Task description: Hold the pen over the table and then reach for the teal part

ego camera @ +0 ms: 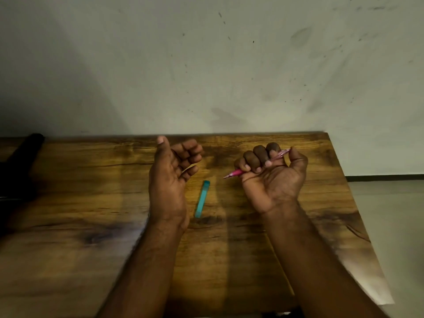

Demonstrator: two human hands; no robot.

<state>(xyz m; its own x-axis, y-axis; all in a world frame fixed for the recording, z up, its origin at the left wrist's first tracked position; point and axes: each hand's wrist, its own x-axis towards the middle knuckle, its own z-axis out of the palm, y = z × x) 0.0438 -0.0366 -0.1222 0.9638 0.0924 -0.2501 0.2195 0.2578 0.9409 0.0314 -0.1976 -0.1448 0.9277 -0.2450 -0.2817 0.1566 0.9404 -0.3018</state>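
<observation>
My right hand (274,177) is turned palm up over the wooden table (80,203), and its curled fingers grip a pink pen (236,173) whose tip points left. My left hand (171,171) is also raised palm up, thumb straight, fingers loosely curled, and it holds nothing. A teal pen cap (202,199) lies on the table between the two wrists, closest to my left hand.
A dark, blurred object (20,161) sits at the table's far left. A stained pale wall (206,65) rises right behind the table. The table's right edge (358,203) drops to a light floor (394,226).
</observation>
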